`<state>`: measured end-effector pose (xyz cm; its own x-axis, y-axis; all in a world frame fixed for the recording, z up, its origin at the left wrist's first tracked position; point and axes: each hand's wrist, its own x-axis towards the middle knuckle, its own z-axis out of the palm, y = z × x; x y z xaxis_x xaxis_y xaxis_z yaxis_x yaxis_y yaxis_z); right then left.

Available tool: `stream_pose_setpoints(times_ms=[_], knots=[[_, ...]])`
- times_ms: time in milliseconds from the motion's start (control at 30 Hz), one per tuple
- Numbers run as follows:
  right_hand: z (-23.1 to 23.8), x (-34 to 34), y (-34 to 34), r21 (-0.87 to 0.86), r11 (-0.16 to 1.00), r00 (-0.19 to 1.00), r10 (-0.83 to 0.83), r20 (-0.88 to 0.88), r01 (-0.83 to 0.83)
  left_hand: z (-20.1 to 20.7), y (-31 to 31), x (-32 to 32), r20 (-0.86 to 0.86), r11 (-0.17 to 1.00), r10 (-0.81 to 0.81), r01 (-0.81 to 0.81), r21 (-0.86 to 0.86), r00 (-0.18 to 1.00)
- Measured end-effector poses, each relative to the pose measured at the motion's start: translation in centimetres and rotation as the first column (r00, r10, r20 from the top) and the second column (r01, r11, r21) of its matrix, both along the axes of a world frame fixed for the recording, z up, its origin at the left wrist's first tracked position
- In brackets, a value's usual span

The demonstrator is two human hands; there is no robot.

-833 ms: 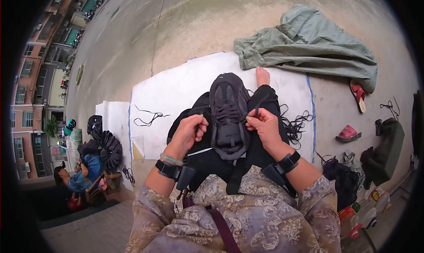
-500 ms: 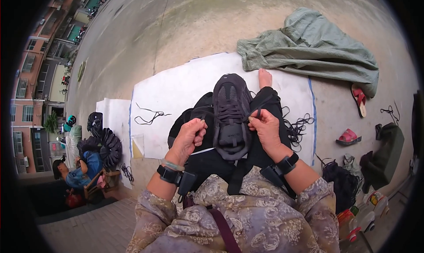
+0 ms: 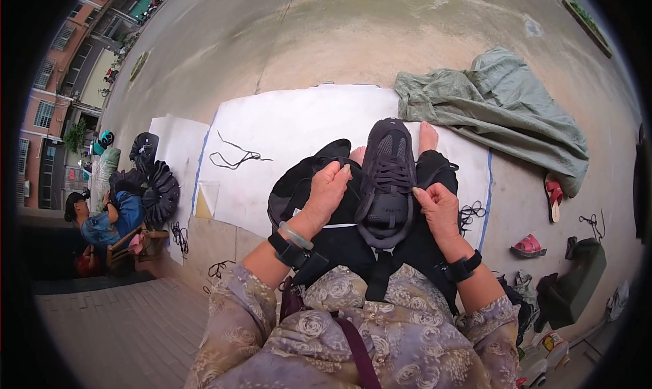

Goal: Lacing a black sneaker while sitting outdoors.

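A dark grey lace-up shoe [image 3: 387,178] lies across my lap, toe pointing away and heel toward me. Black shoelace [image 3: 392,171] crosses its tongue in rows. My left hand [image 3: 329,190] is closed in a pinch close by the shoe's left side. On the other side, my right hand [image 3: 438,212] pinches with thumb and forefinger right at the shoe's edge. Both seem to grip ends of the shoelace, though the strands barely show against the black fabric. Another black item [image 3: 309,178] lies under my left hand; its kind is hard to tell.
A white sheet [image 3: 272,117] is spread under my feet, with a loose black lace [image 3: 234,159] on it. More laces [image 3: 470,214] lie at the right. Beyond are a grey-green cloth [image 3: 502,110] and red sandals [image 3: 528,246]. A seated person [image 3: 112,216] is at the left beside black shoes [image 3: 160,195].
The view has shifted, so the whole scene sits differently. My left hand has risen toward the shoe's toe; my right hand stays pinched beside the shoe, slightly nearer me.
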<state>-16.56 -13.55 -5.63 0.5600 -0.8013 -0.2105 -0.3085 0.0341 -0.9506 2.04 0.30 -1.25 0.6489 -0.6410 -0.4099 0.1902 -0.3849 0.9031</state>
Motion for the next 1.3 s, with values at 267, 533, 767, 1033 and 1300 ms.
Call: stream_pose_setpoints(times_ms=[267,533,767,1033,1300], knots=[[4.4,3.2,2.8,-0.780,0.478,0.883,0.427,-0.197,-0.405,-0.9,-0.2,-1.1,-0.095,0.995,0.050,-0.059,-0.085,0.994],[4.6,5.1,3.9,-0.675,0.397,0.782,0.349,-0.516,-0.622,-2.1,0.3,-0.6,-0.130,0.989,-0.073,0.055,-0.135,0.989],[4.0,6.1,3.8,-0.555,0.615,0.825,0.352,-0.441,-0.559,-2.5,-0.1,-0.8,-0.095,0.980,-0.038,0.018,-0.199,0.995],[2.8,6.8,4.6,0.111,0.922,0.877,0.387,-0.284,-0.371,-4.2,-0.6,-1.0,0.170,0.984,0.007,0.023,-0.175,0.985],[1.8,6.2,5.3,0.057,0.954,0.947,0.298,-0.118,-0.293,-3.4,-1.0,-0.9,0.504,0.984,-0.014,0.102,-0.147,0.864]])
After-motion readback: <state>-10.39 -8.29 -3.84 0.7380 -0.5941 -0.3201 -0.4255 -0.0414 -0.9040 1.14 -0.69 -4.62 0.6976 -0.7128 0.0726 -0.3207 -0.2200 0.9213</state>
